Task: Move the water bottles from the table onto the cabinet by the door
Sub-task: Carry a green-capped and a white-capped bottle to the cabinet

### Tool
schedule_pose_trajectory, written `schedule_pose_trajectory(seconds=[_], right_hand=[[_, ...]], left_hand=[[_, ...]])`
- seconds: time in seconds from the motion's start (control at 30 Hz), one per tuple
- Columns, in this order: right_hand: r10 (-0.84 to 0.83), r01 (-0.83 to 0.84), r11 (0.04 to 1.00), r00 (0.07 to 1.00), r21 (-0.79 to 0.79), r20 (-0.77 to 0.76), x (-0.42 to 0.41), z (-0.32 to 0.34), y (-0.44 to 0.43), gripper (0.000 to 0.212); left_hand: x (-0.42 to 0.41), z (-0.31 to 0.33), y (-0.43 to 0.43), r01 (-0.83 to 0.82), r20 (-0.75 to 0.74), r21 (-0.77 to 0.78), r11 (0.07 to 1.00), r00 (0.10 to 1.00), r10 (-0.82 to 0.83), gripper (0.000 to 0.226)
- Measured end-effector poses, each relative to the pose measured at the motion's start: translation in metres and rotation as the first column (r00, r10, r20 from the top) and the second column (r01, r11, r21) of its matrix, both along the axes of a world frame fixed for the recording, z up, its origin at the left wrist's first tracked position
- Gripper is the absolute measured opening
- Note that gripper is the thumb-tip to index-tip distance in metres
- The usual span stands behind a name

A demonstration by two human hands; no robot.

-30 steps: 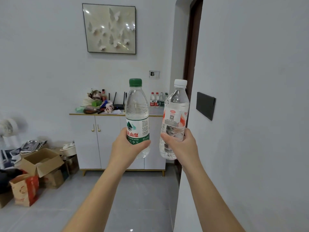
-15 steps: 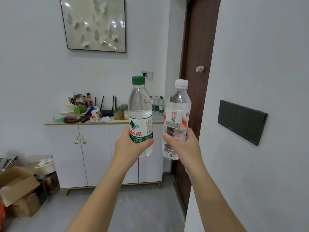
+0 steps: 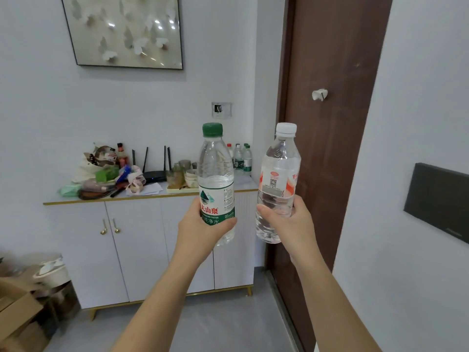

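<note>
Clear, thin-walled plastic forms both water bottles, each held upright in the air, short of the cabinet. The left hand [image 3: 200, 232] wraps the lower body of the green-capped bottle [image 3: 215, 171], thumb laid across its white-and-green label. The right hand [image 3: 291, 224] curls round the ribbed lower body of the white-capped bottle [image 3: 279, 168], just under its red-and-white label. Both look largely full, so each is judged moderately heavy for its size, stiff enough to carry, yet slightly yielding under a squeeze. The ribbing offers purchase; the smooth film label offers less. A low-waist hold, as shown, suits setting each down base first.

Beyond and below the hands stands the white cabinet [image 3: 142, 250], with matte doors, brass-coloured pulls and edge trim, and a pale top. Seen between the hands, at the top's far corner, a cluster of small bottles [image 3: 239, 158] already stands. Beyond and left of the left hand lie a tray of cups [image 3: 181, 189], a black router [image 3: 154, 175] and soft clutter. Right of the right hand rises a brown wood-grain door [image 3: 330, 148].
</note>
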State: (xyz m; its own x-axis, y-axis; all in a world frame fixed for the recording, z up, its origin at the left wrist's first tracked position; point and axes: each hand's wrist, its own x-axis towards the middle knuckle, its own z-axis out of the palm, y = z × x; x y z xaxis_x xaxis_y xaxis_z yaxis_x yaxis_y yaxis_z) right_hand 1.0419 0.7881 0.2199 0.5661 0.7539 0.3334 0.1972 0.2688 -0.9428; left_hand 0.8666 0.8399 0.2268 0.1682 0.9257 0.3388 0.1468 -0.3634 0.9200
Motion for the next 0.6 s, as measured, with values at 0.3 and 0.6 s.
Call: schedule_pose_trajectory(seconds=[0.3,0.6], right_hand=[[0.005,-0.005,1.000,1.000,0.024,0.006,0.051,-0.014,0.122,0.052],[0.007,-0.008,0.999,1.000,0.036,0.030,0.113,-0.005,0.275,0.051]], left_hand=[[0.040,-0.014,0.119,-0.032,-0.010,0.032,0.999,0.999,0.032,0.053],[0.100,-0.004,0.258,-0.086,0.006,0.041,0.995,0.996,0.085,0.052]])
